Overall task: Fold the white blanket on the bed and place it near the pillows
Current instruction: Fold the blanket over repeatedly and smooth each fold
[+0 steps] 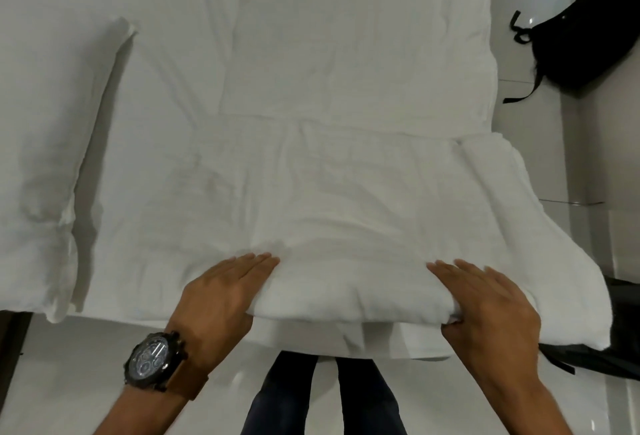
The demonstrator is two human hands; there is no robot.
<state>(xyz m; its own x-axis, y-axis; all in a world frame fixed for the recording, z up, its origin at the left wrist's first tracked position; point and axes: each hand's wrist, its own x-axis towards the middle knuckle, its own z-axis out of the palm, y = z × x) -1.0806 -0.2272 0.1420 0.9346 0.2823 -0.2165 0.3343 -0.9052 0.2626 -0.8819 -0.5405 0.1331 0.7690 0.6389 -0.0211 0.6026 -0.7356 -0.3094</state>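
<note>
Hands grip the folded white blanket (346,213) at the near bed (173,88) edge, left hand (221,292) fingers flat on top, right hand (485,306) thumb seemingly tucked under (lift both ends level, so layers stay stacked)

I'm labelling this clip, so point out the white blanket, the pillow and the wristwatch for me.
white blanket (346,199): head view, on the top layer of the folded part.
pillow (45,143): head view, on its broad upper face, left on the bed.
wristwatch (150,360): head view, on the dial, on the left wrist.
</note>
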